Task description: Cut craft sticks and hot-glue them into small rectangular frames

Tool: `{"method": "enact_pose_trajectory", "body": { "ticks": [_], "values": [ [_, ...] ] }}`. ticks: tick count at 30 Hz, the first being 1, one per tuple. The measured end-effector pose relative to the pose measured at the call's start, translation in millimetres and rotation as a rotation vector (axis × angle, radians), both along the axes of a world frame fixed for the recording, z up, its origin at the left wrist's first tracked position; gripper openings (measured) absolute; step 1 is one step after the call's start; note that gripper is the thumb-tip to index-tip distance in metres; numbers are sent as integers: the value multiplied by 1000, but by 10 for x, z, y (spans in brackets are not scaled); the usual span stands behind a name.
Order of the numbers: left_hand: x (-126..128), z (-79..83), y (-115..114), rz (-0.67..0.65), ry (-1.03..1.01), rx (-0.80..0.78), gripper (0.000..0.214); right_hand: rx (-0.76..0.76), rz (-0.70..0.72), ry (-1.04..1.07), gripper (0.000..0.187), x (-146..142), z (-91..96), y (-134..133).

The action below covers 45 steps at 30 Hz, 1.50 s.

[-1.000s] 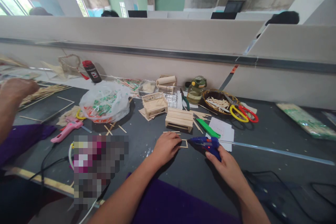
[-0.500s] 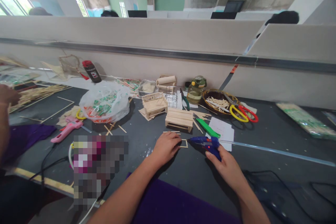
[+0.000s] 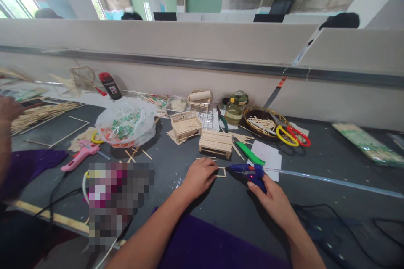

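Note:
My left hand rests on the dark table, fingers curled and pinching a small square frame of wooden sticks. My right hand is closed round a blue hot glue gun, whose nozzle points left at the frame's right edge. Just beyond the hands stands a slatted stick platform, with a small stick house behind it to the left.
A green utility knife, white paper, a basket of sticks, yellow and red scissors, a bottle, a plastic bag and a pink glue gun lie around. Another person's hand is at far left.
My hands, the frame and the glue gun have stayed in place. The other person's hand at far left has drawn back toward the left edge.

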<state>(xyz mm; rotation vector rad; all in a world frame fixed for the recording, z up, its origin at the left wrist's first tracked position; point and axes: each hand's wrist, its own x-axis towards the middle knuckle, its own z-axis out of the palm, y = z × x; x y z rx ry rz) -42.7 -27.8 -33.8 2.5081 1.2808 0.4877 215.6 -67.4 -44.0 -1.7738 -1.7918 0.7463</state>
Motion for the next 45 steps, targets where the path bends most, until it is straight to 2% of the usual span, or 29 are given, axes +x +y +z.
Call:
{"method": "enact_pose_trajectory", "body": {
  "ticks": [8,15,21,45],
  "values": [
    [-1,0,-1,1,-6,3,19,-23,6,1,41,1,22,5],
    [1,-8,1,2,7,6,19,19,-9,11,42,-1,34,-4],
    [-3,-6,7,-6,2,6,18,-30,4,0,42,4,34,-5],
    [2,-12,12,-7,6,12,17,-41,9,-28,42,3,33,-1]
  ]
}}
